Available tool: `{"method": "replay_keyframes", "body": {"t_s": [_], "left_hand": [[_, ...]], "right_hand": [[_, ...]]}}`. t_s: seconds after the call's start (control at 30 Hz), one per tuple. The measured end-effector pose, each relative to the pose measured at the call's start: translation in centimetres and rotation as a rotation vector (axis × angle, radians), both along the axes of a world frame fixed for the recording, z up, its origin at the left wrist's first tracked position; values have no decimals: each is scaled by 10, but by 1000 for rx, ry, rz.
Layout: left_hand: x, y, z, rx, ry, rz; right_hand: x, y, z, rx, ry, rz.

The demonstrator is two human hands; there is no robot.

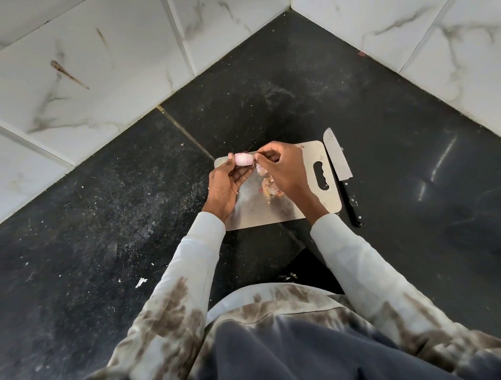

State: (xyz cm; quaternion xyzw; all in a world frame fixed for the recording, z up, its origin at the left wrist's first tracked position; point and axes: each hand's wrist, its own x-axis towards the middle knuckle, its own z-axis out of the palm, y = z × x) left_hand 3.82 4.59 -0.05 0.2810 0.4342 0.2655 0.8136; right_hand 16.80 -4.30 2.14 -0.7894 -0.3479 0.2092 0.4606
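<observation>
Steel rectangular cutting board, one, on black stone counter. Small pale pink onion, one, above the board's far left corner: left hand fingers curled round it, right hand fingertips pinching its end. Pinkish-brown peel heap, one, at board centre. Black-handled steel knife, one, just right of board.

pale pink onion, partly peeled, held aloft
</observation>
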Motion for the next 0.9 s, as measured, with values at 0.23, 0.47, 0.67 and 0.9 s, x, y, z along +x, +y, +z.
{"method": "replay_keyframes", "body": {"t_s": [0.23,0.47,0.67,0.9], "left_hand": [[-3,-2,1,-121,-63,49],[-5,2,-8,11,35,25],[-7,6,-15,22,37,64],[-1,4,-11,-137,-63,92]], "right_hand": [[5,-4,-15,-130,-26,-88],[6,-8,-14,-235,-152,-41],[4,-7,-13,-260,-215,-38],[2,-3,-9,-274,-159,-35]]}}
